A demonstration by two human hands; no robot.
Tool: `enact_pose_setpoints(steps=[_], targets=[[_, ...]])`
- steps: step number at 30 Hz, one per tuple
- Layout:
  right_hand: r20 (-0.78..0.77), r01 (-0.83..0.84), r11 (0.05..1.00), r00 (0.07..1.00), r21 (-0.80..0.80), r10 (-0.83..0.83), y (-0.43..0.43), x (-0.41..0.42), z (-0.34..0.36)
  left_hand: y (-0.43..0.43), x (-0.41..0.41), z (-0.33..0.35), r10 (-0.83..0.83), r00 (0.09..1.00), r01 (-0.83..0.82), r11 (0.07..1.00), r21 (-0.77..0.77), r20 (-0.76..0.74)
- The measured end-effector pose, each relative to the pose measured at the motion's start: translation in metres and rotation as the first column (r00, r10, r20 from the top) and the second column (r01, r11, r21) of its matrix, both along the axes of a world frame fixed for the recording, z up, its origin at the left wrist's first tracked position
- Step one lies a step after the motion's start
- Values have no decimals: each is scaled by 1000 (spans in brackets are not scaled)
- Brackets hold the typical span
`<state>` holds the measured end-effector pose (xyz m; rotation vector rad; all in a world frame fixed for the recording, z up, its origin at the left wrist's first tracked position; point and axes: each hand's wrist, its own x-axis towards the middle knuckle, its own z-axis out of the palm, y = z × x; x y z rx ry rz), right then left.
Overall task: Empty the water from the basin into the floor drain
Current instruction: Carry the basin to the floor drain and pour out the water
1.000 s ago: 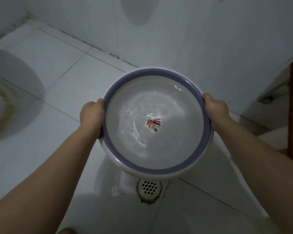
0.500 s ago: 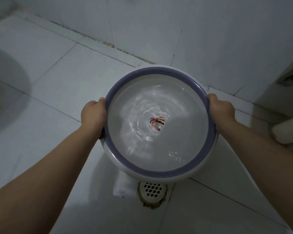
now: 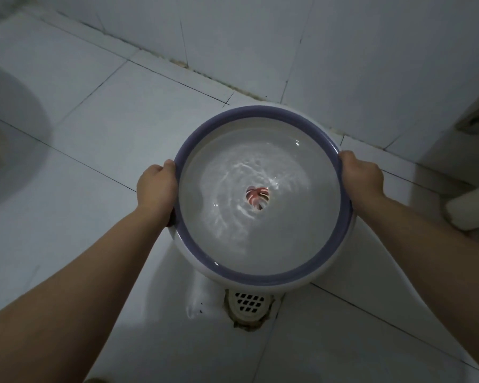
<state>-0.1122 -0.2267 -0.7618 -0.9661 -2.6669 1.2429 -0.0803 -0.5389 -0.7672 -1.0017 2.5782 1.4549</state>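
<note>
**None of the water poured yet**

Head view: the basin (image 3: 263,273) hangs level above the tiled floor (image 3: 94,139), its near rim over the far edge of the floor drain (image 3: 249,302). The left hand (image 3: 156,186) clasps the left rim and the right hand (image 3: 361,174) clasps the right rim. The water (image 3: 233,236) ripples inside, seemingly all there. Judging by this, carrying is done; tipping toward the drain is all that remains.
</note>
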Motion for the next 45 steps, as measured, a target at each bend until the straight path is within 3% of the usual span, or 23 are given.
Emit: enact_pose_setpoints(steps=[38, 45], targets=[[-51, 17, 996, 998, -85, -22, -5, -2, -13, 1, -2, -11, 113, 983, -109, 993, 34, -146], [-3, 23, 994, 1000, -105, -24, -5, -3, -9, 2, -2, -12, 133, 977, -133, 991, 12, -168]])
